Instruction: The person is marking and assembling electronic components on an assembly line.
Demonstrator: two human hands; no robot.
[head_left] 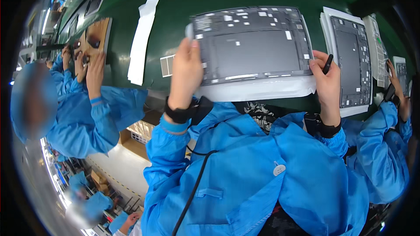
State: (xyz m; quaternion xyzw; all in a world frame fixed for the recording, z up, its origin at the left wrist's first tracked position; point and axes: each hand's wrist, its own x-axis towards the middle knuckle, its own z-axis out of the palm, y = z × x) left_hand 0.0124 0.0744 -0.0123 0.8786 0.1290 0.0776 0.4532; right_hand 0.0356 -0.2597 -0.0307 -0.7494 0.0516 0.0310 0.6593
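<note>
In front of me is a flat, dark grey panel (253, 59), shaped like a tablet housing, with many small white and grey stickers around its border. White wrapping film (262, 89) lies under its near edge. My left hand (186, 72) grips the panel's left edge, thumb and fingers closed on it. At the lower right corner, my right hand (327, 81) pinches the edge. A slim black pen-like tool (328, 64) also sticks up from between the right fingers. Black bands circle both my wrists.
Right of the panel, a similar grey panel (348, 61) rests on white sheets. White strips (143, 41) and a small sticker sheet (167, 66) lie to the left on the green table (122, 0). Co-workers in blue sit on both sides; the left one's hand (95, 74) is by a tan board (101, 32).
</note>
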